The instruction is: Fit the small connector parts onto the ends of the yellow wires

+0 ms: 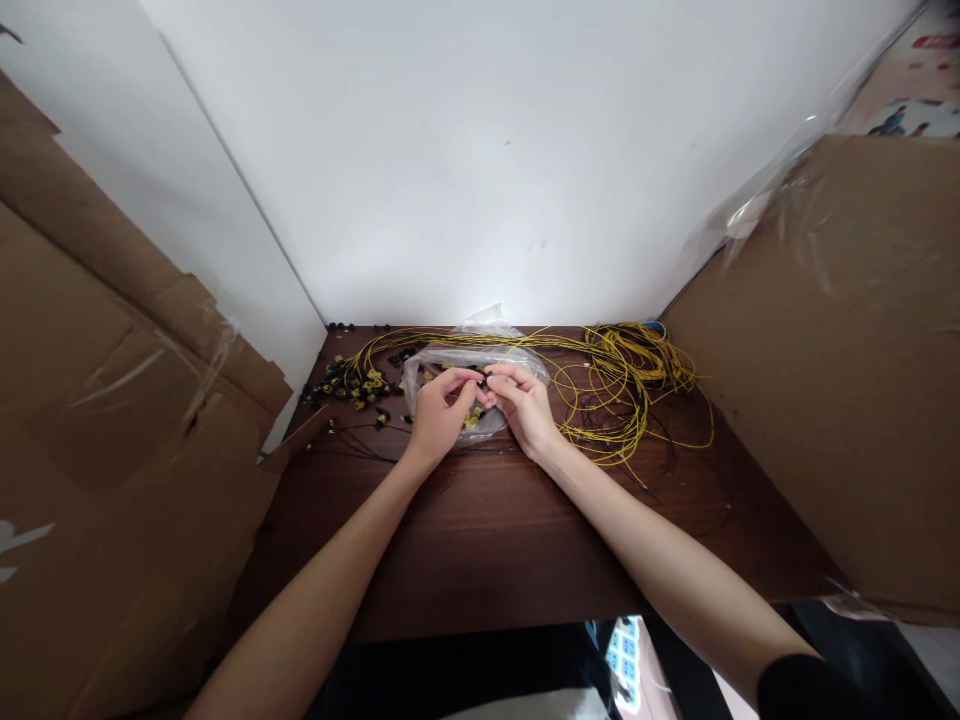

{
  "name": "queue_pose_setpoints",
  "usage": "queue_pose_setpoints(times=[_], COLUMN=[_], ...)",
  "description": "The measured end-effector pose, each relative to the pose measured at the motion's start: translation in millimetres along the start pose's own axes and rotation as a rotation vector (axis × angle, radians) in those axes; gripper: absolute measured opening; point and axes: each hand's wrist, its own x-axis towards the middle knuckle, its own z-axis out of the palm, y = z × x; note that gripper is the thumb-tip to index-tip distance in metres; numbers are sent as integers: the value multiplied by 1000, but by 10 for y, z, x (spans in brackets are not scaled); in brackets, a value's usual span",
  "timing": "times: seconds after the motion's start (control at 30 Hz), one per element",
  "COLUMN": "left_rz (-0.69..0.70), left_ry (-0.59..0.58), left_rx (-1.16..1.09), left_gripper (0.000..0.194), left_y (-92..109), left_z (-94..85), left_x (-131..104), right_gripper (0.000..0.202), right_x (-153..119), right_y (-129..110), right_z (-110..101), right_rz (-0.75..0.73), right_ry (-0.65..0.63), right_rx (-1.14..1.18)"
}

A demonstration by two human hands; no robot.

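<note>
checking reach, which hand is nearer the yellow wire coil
Right. The right hand is a little left of the yellow wire coil; the left hand is farther left, beyond the right one.

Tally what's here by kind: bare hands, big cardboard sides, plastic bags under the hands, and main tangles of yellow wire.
Hands: 2 (left hand, right hand)
Cardboard sides: 2 (left side, right side)
Plastic bag: 1
Yellow wire tangle: 1
Total: 6

Soft light brightens the white wall; the brown tabletop looks dim, edges stretched and slightly blurred.
</note>
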Motion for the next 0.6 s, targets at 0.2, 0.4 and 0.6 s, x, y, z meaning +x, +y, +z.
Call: queue_pose_setpoints(times=[0.2,0.4,0.6], left_rz=[19,20,21], left_ry=[4,27,24], left_rx=[7,43,55], left_gripper=[17,16,17], left_y=[17,49,40], left_z=[-5,-15,-12], left_x=[-4,-2,-3], right_gripper=[18,16,17], right_x=[-7,-17,-22], right_y=[-16,-26,-28], right_z=[12,24,24], right_rz=[3,8,6], right_ry=[-1,-4,-1], right_rx=[4,4,-1])
